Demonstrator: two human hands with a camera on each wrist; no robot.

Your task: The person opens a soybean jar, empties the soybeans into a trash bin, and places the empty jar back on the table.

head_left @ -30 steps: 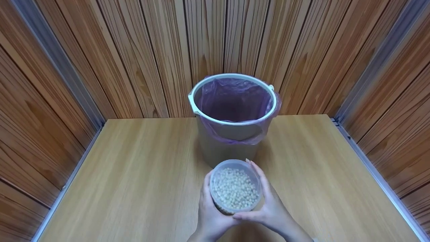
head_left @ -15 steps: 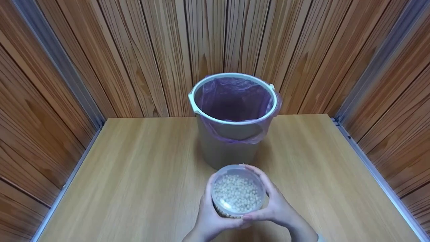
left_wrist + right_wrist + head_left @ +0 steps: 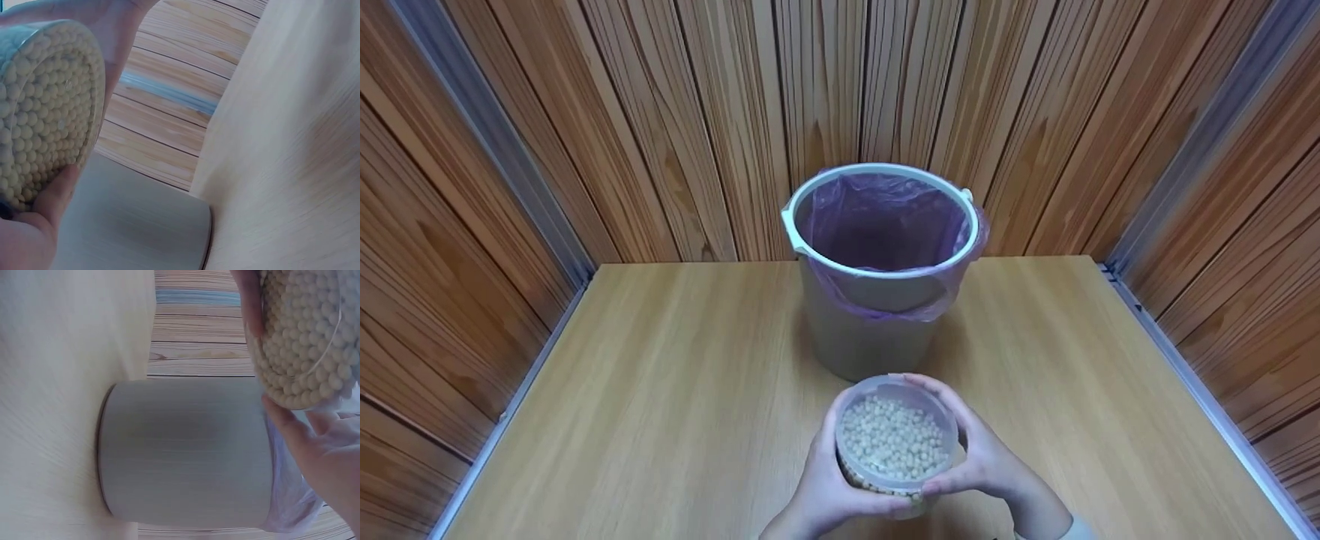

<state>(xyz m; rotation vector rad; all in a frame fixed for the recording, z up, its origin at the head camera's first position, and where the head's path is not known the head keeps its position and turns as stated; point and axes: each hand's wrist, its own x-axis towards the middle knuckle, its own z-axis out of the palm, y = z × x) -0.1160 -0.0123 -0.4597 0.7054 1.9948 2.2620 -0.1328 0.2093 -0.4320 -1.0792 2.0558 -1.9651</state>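
Head view, and there was the clear round tub (image 3: 885, 388), packed with pale beads (image 3: 895, 439), up off the desk (image 3: 682, 390)! Its round top faced up towards the camera, its base down, its widest line running across the rim. The left hand's grip (image 3: 834, 484) and the right hand's grip (image 3: 979, 456) both had hold, fingers spread just wide enough to curve round its sides. Just beyond stood the bin (image 3: 870, 349), upright, a purple bag (image 3: 889, 225) lining it; behind, panelled wall (image 3: 821, 90).

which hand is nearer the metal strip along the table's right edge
The right hand, between the metal strip and the tub; the left hand is farther, on the tub's opposite side.
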